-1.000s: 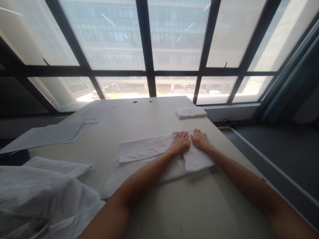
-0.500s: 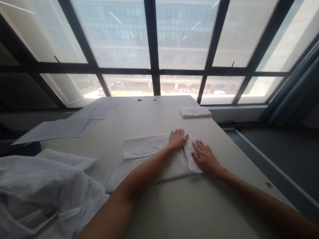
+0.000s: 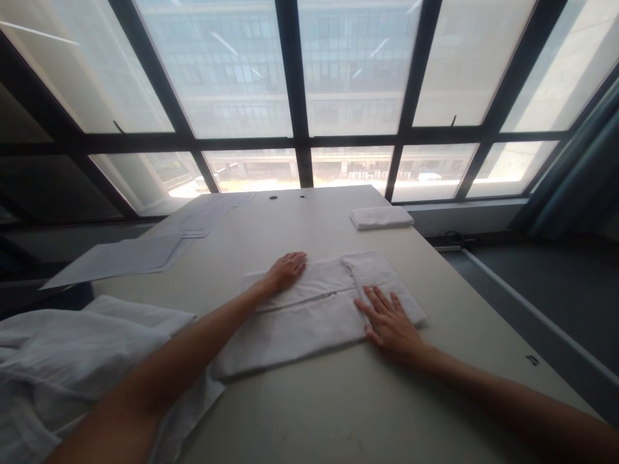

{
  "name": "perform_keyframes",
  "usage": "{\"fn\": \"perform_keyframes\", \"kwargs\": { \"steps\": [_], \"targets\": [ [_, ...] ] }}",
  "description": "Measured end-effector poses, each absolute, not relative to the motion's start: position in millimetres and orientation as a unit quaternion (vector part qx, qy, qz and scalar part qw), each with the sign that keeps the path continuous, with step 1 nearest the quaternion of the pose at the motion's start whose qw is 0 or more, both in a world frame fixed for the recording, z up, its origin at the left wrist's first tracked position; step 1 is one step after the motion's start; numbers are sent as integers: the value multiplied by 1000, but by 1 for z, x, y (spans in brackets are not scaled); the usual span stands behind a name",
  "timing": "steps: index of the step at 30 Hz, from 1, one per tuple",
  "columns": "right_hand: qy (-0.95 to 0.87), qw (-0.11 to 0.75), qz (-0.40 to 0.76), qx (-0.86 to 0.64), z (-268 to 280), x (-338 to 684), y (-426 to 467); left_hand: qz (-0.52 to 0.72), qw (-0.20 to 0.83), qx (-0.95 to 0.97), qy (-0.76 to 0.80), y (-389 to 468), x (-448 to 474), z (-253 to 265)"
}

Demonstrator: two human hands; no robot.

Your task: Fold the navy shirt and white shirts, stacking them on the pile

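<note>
A white garment [image 3: 309,325], partly folded, lies flat on the table in front of me. Its right end is turned over into a band, and a long slit-like seam runs across its middle. Near the far edge of the cloth, left of centre, my left hand [image 3: 287,270] rests with fingers stretched out and holds nothing. My right hand [image 3: 391,322] lies flat with spread fingers on the turned-over right end. Which kind of garment it is, I cannot tell.
A folded white cloth [image 3: 382,218] sits at the table's far right edge. Paper sheets [image 3: 120,254] lie along the left side, overhanging the edge. A rumpled heap of white cloth [image 3: 97,348] is at the near left. Windows rise beyond the white table [image 3: 300,419].
My left hand has slid left from the folded end along the cloth's far edge. My right hand has moved slightly down, staying on the right end, which now shows more fully.
</note>
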State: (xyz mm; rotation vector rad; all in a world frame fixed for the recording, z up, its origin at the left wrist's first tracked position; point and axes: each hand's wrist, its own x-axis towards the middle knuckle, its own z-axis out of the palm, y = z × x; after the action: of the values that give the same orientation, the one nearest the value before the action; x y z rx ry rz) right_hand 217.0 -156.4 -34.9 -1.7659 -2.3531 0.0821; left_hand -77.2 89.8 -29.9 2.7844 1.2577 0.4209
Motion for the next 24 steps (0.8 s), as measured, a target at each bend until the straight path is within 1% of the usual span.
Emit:
{"fn": "perform_keyframes", "kwargs": {
  "steps": [3, 5, 7, 10, 12, 14, 16, 18, 22, 24],
  "targets": [
    [-818, 86, 40, -567, -32, 234, -137, 125, 21, 893, 432, 92, -121, -21],
    [-843, 75, 50, -531, -28, 252, -121, 108, 39, 879, 464, 91, -143, -12],
    [-865, 65, 58, -495, -23, 272, -104, 84, 83, 869, 480, 86, -159, -3],
    [-880, 55, 56, -468, -16, 299, -81, 46, 169, 879, 444, 65, -170, 10],
    [-874, 61, 32, -481, -13, 309, -71, 33, 210, 888, 408, 42, -171, 17],
    [-855, 80, -13, -512, -14, 311, -67, 27, 229, 896, 378, 17, -169, 22],
    [-832, 104, -55, -543, -17, 304, -73, 27, 228, 910, 345, -6, -165, 25],
    [-820, 128, -68, -554, -21, 288, -88, 25, 213, 928, 304, -24, -163, 27],
    [-851, 163, -18, -498, -17, 242, -145, 15, 144, 961, 234, -35, -167, 31],
    [-880, 159, 23, -446, -9, 219, -178, 8, 97, 973, 210, -31, -169, 33]
  ]
}}
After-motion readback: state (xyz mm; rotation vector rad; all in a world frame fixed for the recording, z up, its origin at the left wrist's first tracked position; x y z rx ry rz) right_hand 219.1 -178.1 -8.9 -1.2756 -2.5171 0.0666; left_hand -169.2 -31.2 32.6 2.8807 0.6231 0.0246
